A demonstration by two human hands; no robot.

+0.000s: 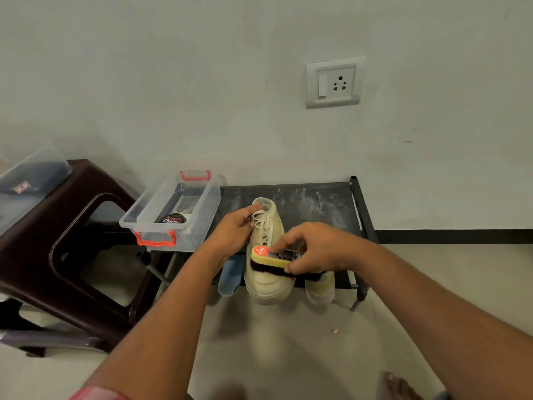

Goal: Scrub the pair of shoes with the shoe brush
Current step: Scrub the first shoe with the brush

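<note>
While the left hand (235, 229) is gripping the cream shoe (269, 285) at its collar and laces, the right hand (314, 249) is clasping the shoe brush (268, 259), its fingers (281, 247) curling round the yellow back. The shoe is lying on the dark rack (317, 203), its long axis running from 12 to 6 o'clock and its toe overhanging at 6. The brush is sitting crosswise, roughly 10 to 4, with its bristles touching the vamp. The right hand is the nearer to the toe, so strokes are probably heading toward 6.
</note>
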